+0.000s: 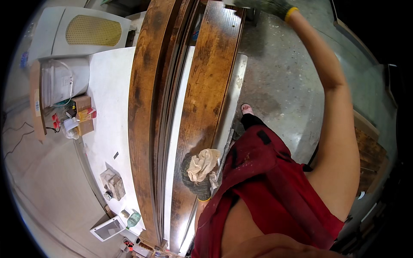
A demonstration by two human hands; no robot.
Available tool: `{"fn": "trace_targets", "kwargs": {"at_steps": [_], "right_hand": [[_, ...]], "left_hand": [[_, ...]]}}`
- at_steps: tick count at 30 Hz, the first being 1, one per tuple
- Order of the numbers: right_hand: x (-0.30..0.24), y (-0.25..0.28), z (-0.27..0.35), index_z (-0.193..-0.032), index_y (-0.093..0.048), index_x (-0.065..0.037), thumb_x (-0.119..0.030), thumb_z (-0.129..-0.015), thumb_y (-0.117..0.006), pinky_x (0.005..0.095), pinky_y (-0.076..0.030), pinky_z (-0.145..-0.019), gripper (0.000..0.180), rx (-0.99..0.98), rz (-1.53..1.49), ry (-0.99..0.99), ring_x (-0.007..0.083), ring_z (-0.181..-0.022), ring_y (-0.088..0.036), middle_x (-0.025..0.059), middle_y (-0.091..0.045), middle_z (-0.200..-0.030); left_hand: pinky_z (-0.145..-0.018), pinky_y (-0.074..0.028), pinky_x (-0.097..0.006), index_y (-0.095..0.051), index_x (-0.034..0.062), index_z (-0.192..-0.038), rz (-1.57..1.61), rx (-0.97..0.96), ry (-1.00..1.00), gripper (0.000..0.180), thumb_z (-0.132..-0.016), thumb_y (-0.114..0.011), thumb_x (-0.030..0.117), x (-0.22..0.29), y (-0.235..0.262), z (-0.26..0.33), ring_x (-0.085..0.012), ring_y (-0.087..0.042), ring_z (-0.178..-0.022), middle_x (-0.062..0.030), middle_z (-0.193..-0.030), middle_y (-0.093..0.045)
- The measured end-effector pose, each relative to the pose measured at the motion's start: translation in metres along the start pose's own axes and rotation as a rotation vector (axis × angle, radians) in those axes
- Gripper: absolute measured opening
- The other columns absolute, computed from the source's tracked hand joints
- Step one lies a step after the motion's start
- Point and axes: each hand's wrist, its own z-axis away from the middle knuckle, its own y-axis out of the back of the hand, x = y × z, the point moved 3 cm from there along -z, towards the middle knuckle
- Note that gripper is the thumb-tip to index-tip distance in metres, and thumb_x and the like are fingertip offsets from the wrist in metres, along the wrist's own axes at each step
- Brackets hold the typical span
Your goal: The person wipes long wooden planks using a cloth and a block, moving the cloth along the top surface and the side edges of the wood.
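L hand (pixel 198 178), gloved, is clamping a rag (pixel 203 163) on brown board (pixel 206 86); R hand (pixel 269 6) is gripping board's far end; white bucket (pixel 64 81), boxes (pixel 84 114) sitting on table (pixel 107 107).

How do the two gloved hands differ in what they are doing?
The left hand sits low and close to the body, pressing a crumpled pale rag onto the brown wooden board. The right hand is stretched far out at the board's far end, with no rag showing; its grip is cut off by the frame edge. Both wear dark knit gloves with yellow cuffs.
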Motion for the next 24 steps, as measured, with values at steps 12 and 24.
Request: {"fn": "trace_targets", "kwargs": {"at_steps": [12, 24], "right_hand": [[0.001, 0.003, 0.063, -0.115, -0.070, -0.009, -0.033, -0.086, -0.071, 0.0413, -0.050, -0.082, 0.037, 0.450, 0.200, 0.106, 0.0330, -0.094, -0.063, 0.0174, -0.067, -0.105], [-0.090, -0.109, 0.163, -0.136, -0.055, -0.019, -0.044, -0.087, -0.062, 0.0480, -0.045, -0.087, 0.056, 0.423, 0.418, 0.201, 0.0325, -0.103, -0.057, 0.0138, -0.059, -0.119]], "left_hand": [[-0.083, -0.049, -0.038, -0.061, 0.0047, -0.116, 0.026, -0.024, -0.046, 0.038, -0.085, -0.068, 0.025, -0.004, 0.002, -0.009, -0.0289, -0.062, -0.095, -0.0120, -0.107, -0.063], [-0.085, -0.049, -0.039, -0.060, 0.0041, -0.118, 0.043, -0.036, -0.065, 0.040, -0.086, -0.068, 0.026, -0.010, 0.006, -0.009, -0.0299, -0.062, -0.097, -0.0130, -0.109, -0.062]]}}
